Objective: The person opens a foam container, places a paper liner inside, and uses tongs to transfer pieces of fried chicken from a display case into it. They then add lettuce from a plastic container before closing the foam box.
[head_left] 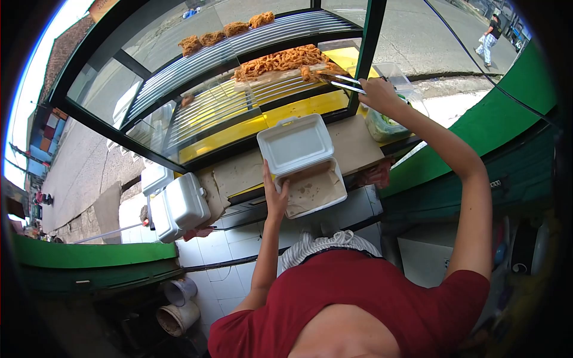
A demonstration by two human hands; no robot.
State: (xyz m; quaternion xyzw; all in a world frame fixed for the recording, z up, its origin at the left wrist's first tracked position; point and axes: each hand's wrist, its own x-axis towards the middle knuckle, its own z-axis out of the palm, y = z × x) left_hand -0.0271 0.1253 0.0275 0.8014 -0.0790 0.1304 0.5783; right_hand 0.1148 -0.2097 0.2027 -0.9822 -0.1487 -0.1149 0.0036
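My left hand (276,196) grips the left side of an open white foam takeout box (295,145), thumb over the rim. The box's lid is folded back toward the display case, and brown paper (309,188) with dark spots lines its base. At the upper right, my right hand (380,95) is closed around metal tongs (347,85), which reach into the glass case. Their tips are at a piece of fried food (310,73) at the right end of the lower rack. Beside it lies a long pile of crispy fried pieces (277,62) on brown paper.
Larger fried pieces (236,28) sit on the upper rack of the display case (256,110). Closed foam boxes (179,206) are stacked at left. A clear tub with greens (385,124) stands under my right forearm. A person (489,40) walks on the street.
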